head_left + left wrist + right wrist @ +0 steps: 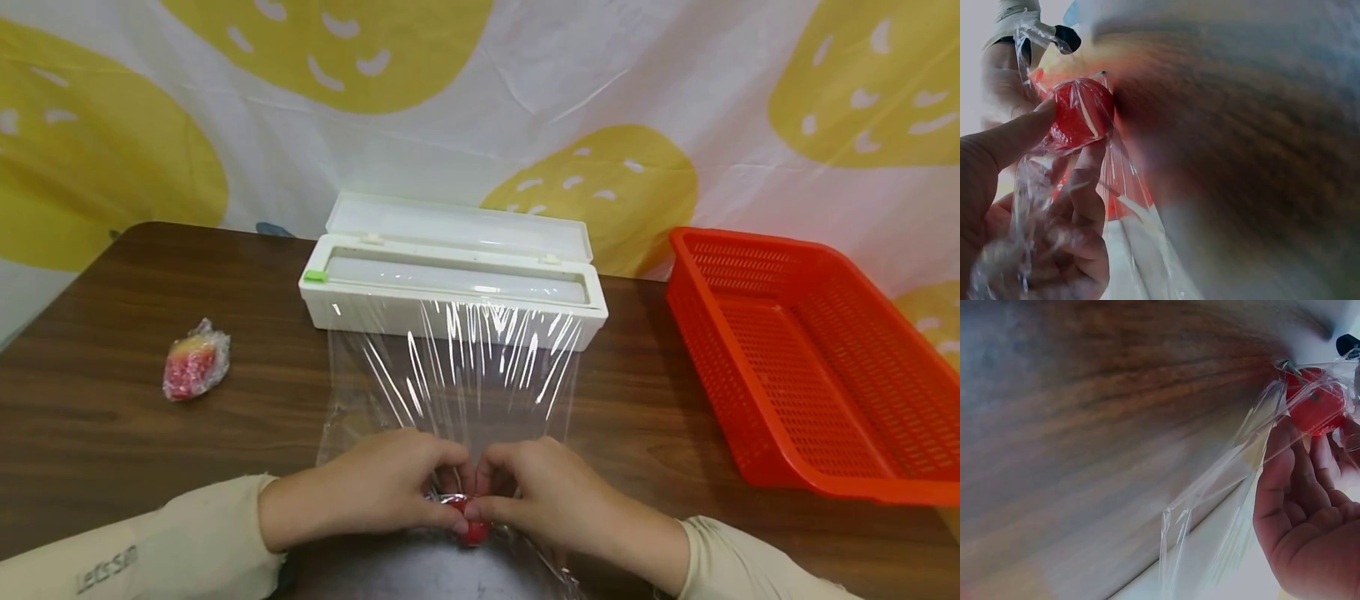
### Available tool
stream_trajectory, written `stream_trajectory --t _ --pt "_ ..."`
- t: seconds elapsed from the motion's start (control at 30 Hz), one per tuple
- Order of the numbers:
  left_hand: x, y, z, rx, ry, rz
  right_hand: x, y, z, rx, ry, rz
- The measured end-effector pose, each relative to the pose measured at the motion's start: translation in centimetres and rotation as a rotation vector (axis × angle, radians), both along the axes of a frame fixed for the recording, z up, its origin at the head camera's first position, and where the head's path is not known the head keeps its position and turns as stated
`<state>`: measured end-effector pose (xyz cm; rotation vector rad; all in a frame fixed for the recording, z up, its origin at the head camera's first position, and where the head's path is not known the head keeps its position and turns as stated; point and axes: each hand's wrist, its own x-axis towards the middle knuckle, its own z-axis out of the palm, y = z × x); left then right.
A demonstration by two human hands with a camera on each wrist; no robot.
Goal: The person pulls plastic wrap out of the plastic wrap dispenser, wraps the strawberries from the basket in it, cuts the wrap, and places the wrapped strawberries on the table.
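Observation:
A small red tomato (pixel 474 533) with a green stem sits low in the middle of the head view, with clear plastic wrap (pixel 450 375) drawn over it. From the left, my left hand (pixel 390 483) pinches the tomato (pixel 1082 112) through the film, thumb on one side and fingers beneath. My right hand (pixel 547 492) grips its other side, thumb close to the left thumb. In the right wrist view, fingertips meet the underside of the tomato (pixel 1316 403). The film runs back unbroken to a white wrap dispenser (pixel 318 312), which holds the roll (pixel 450 275).
Behind the dispenser its clear lid (pixel 457 218) stands open, and a green slider (pixel 316 276) sits at its left end. A red and yellow piece wrapped in film (pixel 195 367) lies at left. At right stands a red plastic basket (pixel 720 383). A patterned cloth (pixel 450 158) hangs behind.

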<state>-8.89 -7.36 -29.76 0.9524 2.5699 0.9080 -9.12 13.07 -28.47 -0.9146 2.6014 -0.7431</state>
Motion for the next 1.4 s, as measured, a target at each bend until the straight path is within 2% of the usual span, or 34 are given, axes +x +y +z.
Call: stream_trajectory --t 0.13,0.37,0.47,0.6,0.83,0.97,1.1,1.27,1.4 --pt "-0.2 -0.1 -0.1 0.024 -0.026 -0.011 0.3 0.3 0.1 0.025 0.023 0.019" --pt "-0.3 -0.2 -0.1 0.01 -0.029 -0.012 1.1 1.1 0.4 0.103 0.139 0.063" --pt "-0.3 -0.2 0.1 0.008 -0.051 -0.009 1.3 1.4 0.4 0.105 0.144 0.059" --pt "-0.1 0.2 0.3 -0.02 -0.075 -0.007 1.4 1.6 0.3 0.059 0.093 0.062" --pt "-0.3 0.8 0.0 -0.032 -0.045 0.006 1.4 1.8 0.0 -0.02 0.027 0.069" --pt "-0.5 0.8 -0.1 -0.013 -0.05 -0.04 1.6 1.9 -0.1 -0.04 -0.009 0.068" --pt "-0.4 0.7 -0.1 0.019 -0.091 -0.095 1.8 2.1 -0.3 -0.072 -0.04 0.08" --pt "-0.3 0.1 -0.2 0.028 -0.055 -0.154 2.1 2.2 -0.3 -0.081 -0.06 0.125" --pt "-0.3 -0.4 -0.1 0.043 -0.063 -0.181 2.2 2.2 -0.1 -0.055 -0.098 0.133"
